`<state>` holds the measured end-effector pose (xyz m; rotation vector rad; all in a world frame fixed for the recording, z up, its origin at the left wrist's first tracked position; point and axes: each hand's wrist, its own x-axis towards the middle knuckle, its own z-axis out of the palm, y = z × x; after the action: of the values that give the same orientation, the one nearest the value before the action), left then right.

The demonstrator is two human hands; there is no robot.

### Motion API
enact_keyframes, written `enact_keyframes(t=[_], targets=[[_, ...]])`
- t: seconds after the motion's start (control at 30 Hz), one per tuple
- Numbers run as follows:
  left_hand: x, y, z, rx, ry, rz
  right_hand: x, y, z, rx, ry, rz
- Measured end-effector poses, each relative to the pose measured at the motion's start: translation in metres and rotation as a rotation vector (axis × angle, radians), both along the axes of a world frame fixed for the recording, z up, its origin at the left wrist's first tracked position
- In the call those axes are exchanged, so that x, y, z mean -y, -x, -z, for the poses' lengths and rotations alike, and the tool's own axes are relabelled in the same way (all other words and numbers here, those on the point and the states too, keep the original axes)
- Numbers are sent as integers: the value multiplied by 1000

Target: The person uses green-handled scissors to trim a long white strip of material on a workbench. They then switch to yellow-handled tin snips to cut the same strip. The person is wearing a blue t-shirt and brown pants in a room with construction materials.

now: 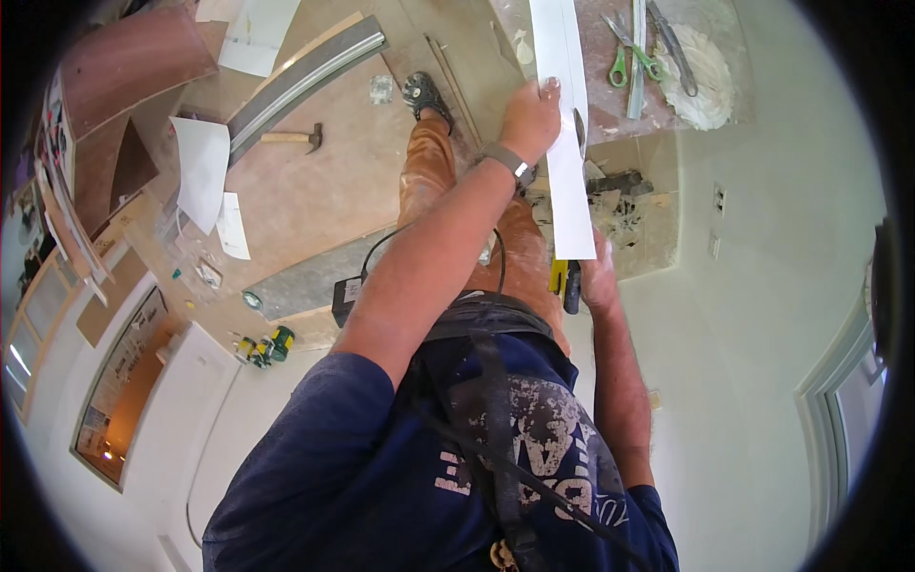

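Note:
A long white strip [569, 143] runs from the top edge down to my waist. My left hand [534, 119] is closed on its left edge, thumb on top. At the strip's lower end my right hand [599, 272] is beside a tool with yellow and black handles [571, 286], its fingers partly hidden behind the strip and apparently wrapped round the tool. A dark metal blade [579, 133] shows at the strip's right edge, higher up. The strip covers whatever lies between blade and handles, so I cannot tell whether they are one tool.
Green-handled scissors [634, 57], a metal strip [638, 67], a dark-handled tool [673, 48] and a whitish cloth [701, 81] lie at the upper right. A hammer [294, 138] and a curved metal track [305, 81] lie to the left. A pale wall [772, 191] stands at right.

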<state>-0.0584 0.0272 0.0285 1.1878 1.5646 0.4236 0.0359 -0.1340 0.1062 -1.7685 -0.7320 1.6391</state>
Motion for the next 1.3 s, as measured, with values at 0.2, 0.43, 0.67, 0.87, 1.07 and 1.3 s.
enact_keyframes(t=[0.2, 0.43, 0.67, 0.87, 1.07, 1.3], targets=[[6, -3, -16, 16, -76, 59, 12, -4, 4, 8, -24, 19], [8, 0, -11, 35, -152, 21, 28, -11, 20, 184, -76, -183], [7, 3, -8, 15, -183, 46, 2, -5, -8, 73, -43, -88], [5, 3, -12, 0, -131, 43, -6, -4, -17, 32, 27, -64], [7, 5, -12, 33, -149, 32, 7, -1, -6, 183, 42, -26], [7, 6, -10, 37, -147, 32, 6, 0, -4, 81, -120, -54]])
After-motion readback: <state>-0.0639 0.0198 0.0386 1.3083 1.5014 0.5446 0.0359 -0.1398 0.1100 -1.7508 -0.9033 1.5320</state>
